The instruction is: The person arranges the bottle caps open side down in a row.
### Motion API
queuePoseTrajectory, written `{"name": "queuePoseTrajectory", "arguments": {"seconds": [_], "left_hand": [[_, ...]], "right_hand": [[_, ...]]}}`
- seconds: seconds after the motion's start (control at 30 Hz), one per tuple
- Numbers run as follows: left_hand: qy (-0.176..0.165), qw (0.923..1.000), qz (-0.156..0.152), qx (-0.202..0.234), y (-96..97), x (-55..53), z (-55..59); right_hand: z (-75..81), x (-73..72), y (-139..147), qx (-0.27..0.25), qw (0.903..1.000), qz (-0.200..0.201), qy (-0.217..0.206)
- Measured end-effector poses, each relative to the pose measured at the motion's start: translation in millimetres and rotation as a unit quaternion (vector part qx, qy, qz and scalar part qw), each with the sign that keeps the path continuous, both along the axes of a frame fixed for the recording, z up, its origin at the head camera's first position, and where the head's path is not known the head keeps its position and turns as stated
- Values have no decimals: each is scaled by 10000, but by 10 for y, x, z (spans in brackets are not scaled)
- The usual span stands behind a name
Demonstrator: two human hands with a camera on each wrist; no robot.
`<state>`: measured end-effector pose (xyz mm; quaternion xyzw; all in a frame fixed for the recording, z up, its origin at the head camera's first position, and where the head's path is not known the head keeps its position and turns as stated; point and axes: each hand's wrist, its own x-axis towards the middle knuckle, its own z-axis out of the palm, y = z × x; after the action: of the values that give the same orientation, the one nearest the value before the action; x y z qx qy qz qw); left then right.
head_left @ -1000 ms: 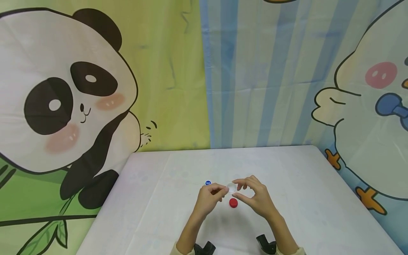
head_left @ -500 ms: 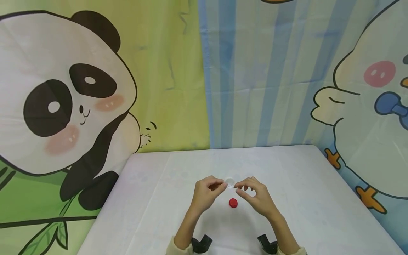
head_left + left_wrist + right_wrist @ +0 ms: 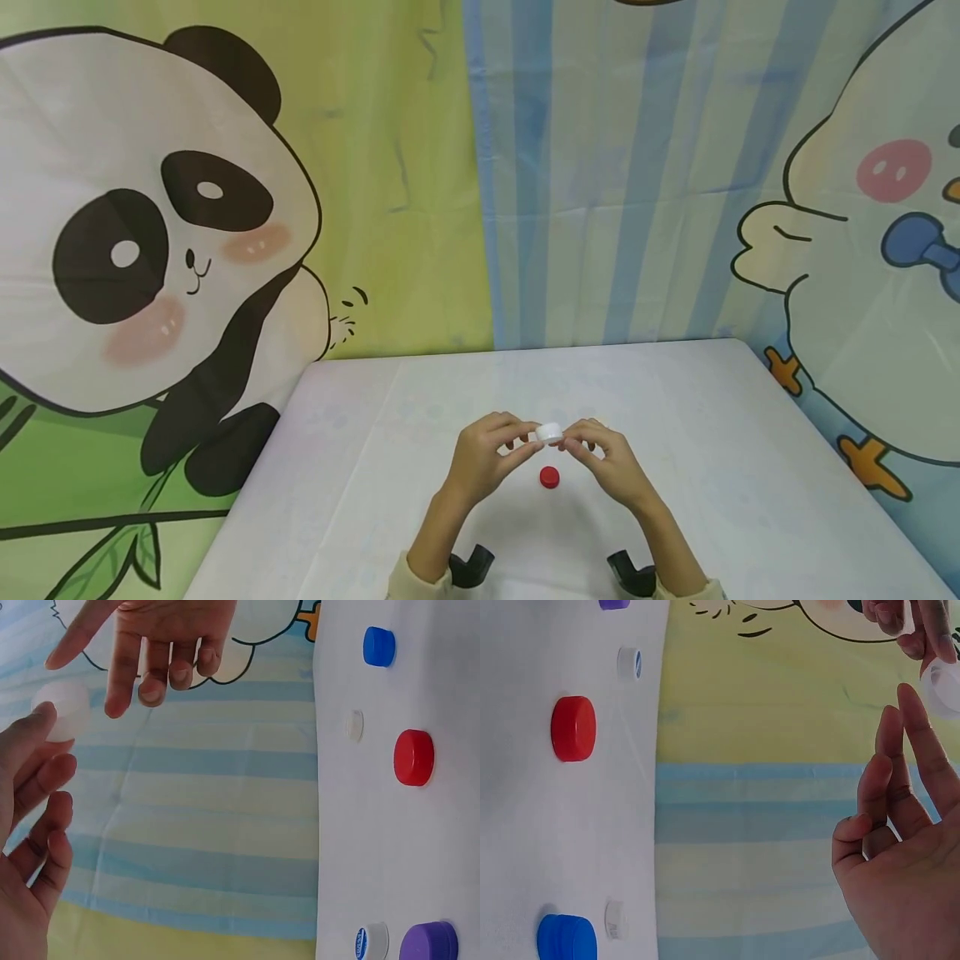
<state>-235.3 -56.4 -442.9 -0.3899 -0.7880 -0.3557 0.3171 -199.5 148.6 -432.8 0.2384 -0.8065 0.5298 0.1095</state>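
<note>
A white bottle cap [image 3: 549, 432] is held up over the table, pinched between the thumb and fingers of my left hand [image 3: 483, 460]. The left wrist view shows my left thumb lying across the white cap's near side. My right hand [image 3: 609, 467] is close on the cap's other side, its fingertips right at the rim in the head view. In the right wrist view, the right hand's fingers [image 3: 924, 742] extend nearly straight beside the cap, curled round nothing. A red bottle cap [image 3: 549, 477] lies on the table below and between both hands.
More caps lie on the white table [image 3: 360, 500]: a blue cap [image 3: 379, 646], a small whitish cap [image 3: 355, 725], a white cap with blue print [image 3: 373, 942] and a purple cap [image 3: 431, 943]. Printed cloth backdrops [image 3: 570, 208] rise behind the table.
The left hand has risen slightly, and the white cap has turned from face-on to showing its side wall. My right fingertips have come up to its rim. The red cap has stayed put.
</note>
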Motion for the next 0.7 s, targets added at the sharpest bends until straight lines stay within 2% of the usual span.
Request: {"name": "queuePoseTrajectory", "arguments": {"seconds": [0.2,0.33,0.47,0.7], "left_hand": [[941,9948,-7,-388,16,-7,26],[1295,9900,3,-554,16,-8,39],[1396,9878,56,-683,12,-1,39],[1149,9919,-83,-533,18,5,19]], "right_hand": [[-169,-94,72,-254,9995,184,-10],[-243,-139,92,-296,9993,219,9],[-254,-151,86,-269,9994,205,62],[-212,-128,63,-239,9996,126,15]]}}
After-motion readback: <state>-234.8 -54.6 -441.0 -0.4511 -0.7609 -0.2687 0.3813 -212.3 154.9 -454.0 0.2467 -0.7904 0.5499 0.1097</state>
